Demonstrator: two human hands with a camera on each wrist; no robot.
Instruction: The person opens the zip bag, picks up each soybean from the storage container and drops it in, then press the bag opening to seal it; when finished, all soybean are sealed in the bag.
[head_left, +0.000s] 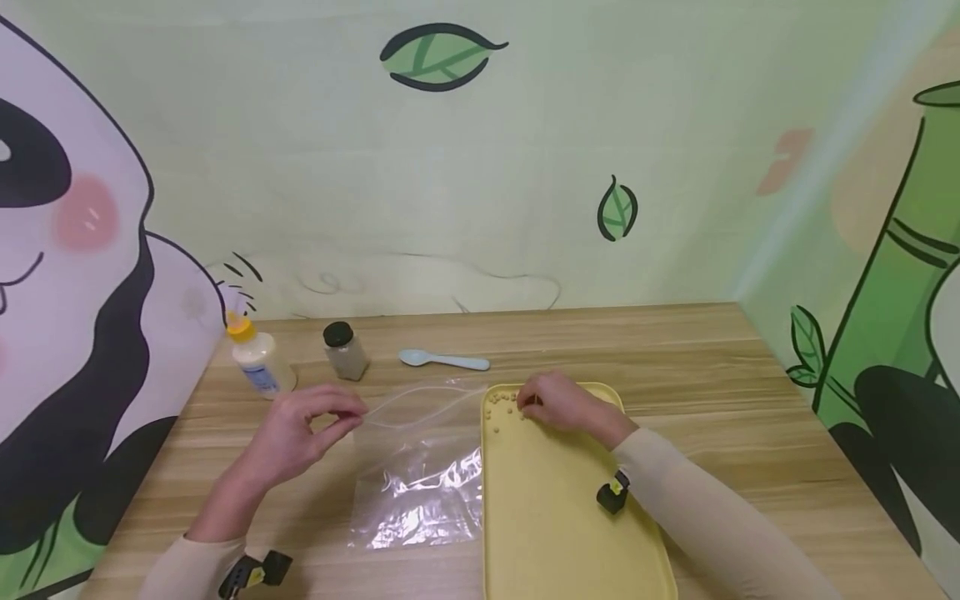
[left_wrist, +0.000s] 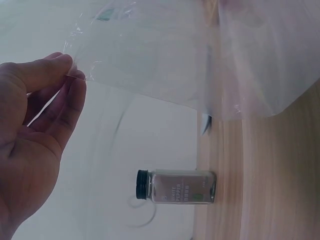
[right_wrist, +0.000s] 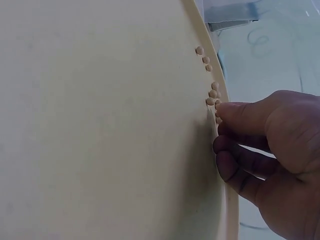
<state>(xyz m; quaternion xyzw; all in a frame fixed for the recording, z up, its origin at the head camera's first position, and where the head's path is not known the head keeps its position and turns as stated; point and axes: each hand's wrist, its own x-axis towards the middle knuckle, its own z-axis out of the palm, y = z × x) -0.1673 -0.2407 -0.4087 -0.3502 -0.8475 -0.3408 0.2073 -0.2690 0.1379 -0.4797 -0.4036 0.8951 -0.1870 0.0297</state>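
Observation:
My left hand (head_left: 303, 429) pinches the top corner of a clear zip-lock bag (head_left: 420, 492) between thumb and fingertips. The bag's mouth gapes a little, and its right side meets the edge of a yellow tray (head_left: 570, 517). Several small tan soybeans (right_wrist: 213, 93) lie scattered along the tray's far end. Over them is my right hand (head_left: 558, 400), fingers curled. In the right wrist view the right hand's thumb and forefinger (right_wrist: 222, 129) close round a soybean by the rim; the fingers partly hide it.
A glass jar of white pepper (left_wrist: 182, 187) with a black lid stands behind the bag. Left of it is a white bottle (head_left: 264, 364) with a yellow cap. A pale blue spoon (head_left: 444, 359) lies behind the bag, near the wall (head_left: 525, 167).

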